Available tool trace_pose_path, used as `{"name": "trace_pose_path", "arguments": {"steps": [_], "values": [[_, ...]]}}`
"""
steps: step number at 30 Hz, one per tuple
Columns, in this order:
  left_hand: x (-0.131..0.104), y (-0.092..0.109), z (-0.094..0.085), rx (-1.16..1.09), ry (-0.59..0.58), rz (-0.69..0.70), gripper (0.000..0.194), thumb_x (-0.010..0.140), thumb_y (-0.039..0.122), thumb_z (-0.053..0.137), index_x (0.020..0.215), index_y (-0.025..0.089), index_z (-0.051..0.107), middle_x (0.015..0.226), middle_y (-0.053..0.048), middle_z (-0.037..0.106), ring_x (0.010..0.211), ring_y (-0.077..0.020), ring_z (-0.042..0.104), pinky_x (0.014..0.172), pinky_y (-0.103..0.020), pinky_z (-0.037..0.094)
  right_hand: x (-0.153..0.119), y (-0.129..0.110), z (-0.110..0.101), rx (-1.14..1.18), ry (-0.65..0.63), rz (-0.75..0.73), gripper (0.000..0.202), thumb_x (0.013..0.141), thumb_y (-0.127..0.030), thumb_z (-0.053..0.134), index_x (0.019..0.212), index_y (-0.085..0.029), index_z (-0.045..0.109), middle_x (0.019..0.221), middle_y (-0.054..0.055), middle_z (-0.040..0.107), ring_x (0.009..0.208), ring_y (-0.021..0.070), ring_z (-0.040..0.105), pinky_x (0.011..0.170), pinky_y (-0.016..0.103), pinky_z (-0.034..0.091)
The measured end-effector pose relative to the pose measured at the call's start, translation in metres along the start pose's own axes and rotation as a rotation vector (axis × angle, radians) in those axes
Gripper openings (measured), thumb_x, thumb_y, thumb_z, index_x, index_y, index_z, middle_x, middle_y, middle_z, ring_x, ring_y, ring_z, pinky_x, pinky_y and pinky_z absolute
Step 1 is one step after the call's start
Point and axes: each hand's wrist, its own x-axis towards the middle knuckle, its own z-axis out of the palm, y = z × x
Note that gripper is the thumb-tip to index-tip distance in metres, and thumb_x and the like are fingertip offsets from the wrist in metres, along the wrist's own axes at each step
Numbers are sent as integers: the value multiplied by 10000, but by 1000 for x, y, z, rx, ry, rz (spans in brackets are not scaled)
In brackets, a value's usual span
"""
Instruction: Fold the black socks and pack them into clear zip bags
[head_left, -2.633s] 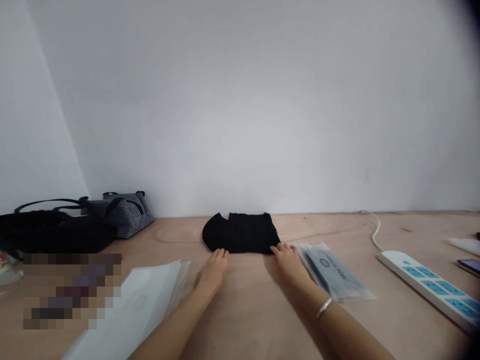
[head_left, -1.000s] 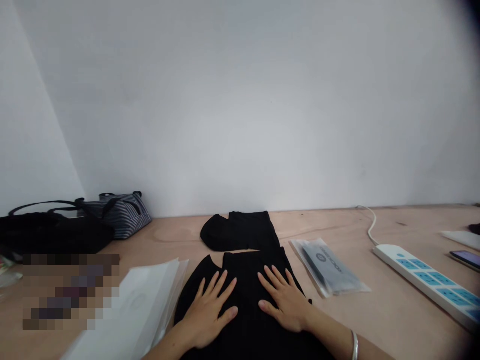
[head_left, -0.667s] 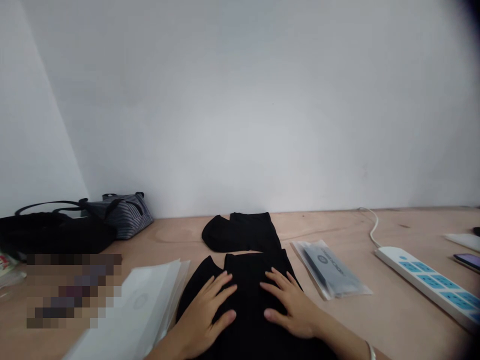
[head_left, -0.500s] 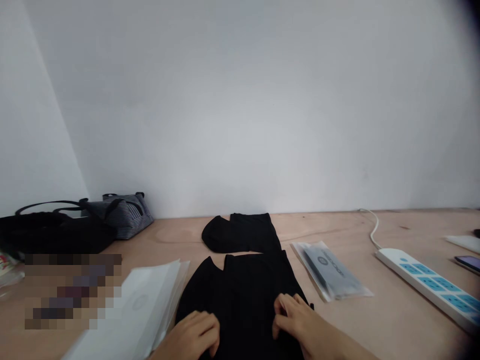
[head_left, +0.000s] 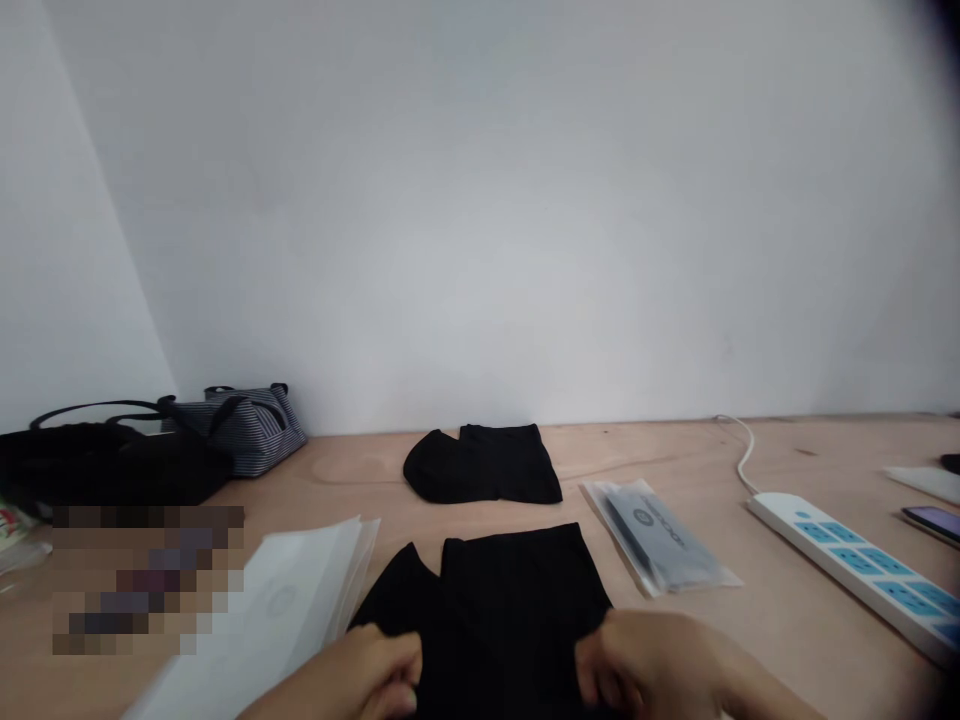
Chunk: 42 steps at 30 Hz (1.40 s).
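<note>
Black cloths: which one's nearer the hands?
The front black cloth, at the picture's bottom edge; the back black cloth lies untouched, close to the wall.

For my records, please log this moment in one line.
left hand: curled on near black cloth; right hand: same; far black cloth: flat, apart

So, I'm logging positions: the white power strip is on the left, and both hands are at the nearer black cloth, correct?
Not quite: the head view shows the white power strip on the right of the table. The left hand and right hand are indeed at the nearer black cloth.
</note>
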Motion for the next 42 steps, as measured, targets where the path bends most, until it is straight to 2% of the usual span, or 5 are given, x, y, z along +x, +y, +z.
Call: {"name": "trace_pose_path", "arguments": {"steps": [12, 19, 25, 35, 42], "values": [[112, -12, -7, 440, 401, -229, 188, 793, 148, 427, 862, 165, 601, 853, -103, 626, 841, -273, 576, 712, -376, 388, 93, 41, -37, -450, 540, 344, 370, 638, 8, 441, 936, -176, 562, 897, 83, 612, 881, 226, 555, 783, 356, 346], [95, -5, 32, 382, 497, 3, 376, 909, 340, 267, 1206, 240, 474, 1233, -62, 490, 1142, -227, 412, 966, -394, 270, 90, 24, 5, -392, 670, 92, 286, 864, -233, 361, 1089, -199, 536, 1141, 83, 519, 1092, 218, 422, 958, 368, 249], [94, -20, 66, 297, 315, -7, 572, 844, 598, 237, 1344, 321, 236, 1435, -51, 204, 1301, -310, 130, 1000, -563, 110, 84, 35, 26, -207, 406, 71, 641, 805, -641, 284, 1356, -321, 213, 1443, 40, 150, 1296, 336, 47, 983, 590, 26], [93, -19, 60, 289, 325, -11, 556, 852, 579, 238, 1334, 305, 279, 1429, -44, 226, 1300, -286, 156, 1012, -525, 134, 81, 32, 24, -187, 380, 124, 677, 785, -677, 266, 1354, -313, 221, 1443, 56, 132, 1294, 349, 34, 967, 617, 24], [82, -33, 37, 394, 455, -247, 474, 817, 161, 309, 1283, 155, 389, 1221, -120, 485, 1077, -240, 475, 875, -364, 372, 97, -9, 22, -204, 498, -4, 568, 864, -556, 222, 1340, -254, 294, 1419, 78, 230, 1299, 280, 116, 1015, 533, 18]]}}
